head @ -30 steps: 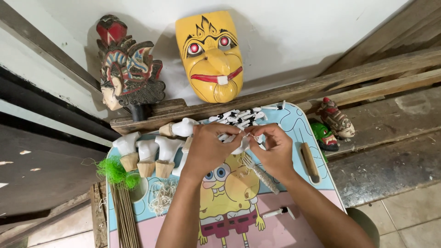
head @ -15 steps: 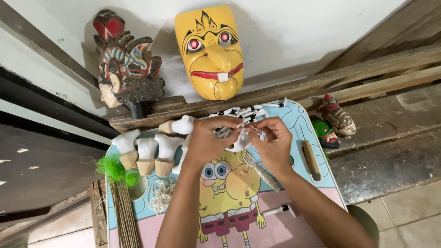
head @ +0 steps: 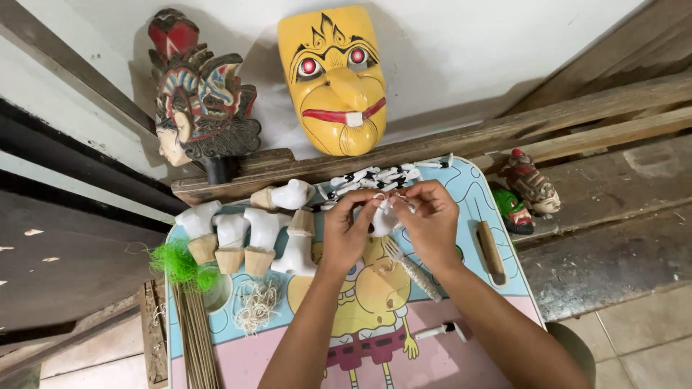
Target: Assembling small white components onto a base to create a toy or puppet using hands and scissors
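My left hand (head: 347, 232) and my right hand (head: 430, 223) meet over the far middle of a small cartoon-printed table (head: 504, 288). Together they pinch a small white puppet piece (head: 383, 218) between the fingertips, with a thin loop of string at it. A row of white puppet torsos with tan bases (head: 245, 241) stands just left of my left hand. A pile of small white limb pieces with black tips (head: 375, 177) lies beyond my hands at the table's far edge.
A yellow wooden mask (head: 335, 79) and a carved painted head (head: 198, 108) lean on the wall. Green fibre tuft (head: 176, 263), string bundle (head: 256, 310), thin sticks (head: 194, 338), a file (head: 414, 274), a wooden handle (head: 490, 248) and a white tool (head: 443, 331) lie on the table. Small painted heads (head: 526, 191) rest at the right.
Both hands have shifted slightly away from me and closer together, working the small white piece between the fingertips. Everything else on the table stays put.
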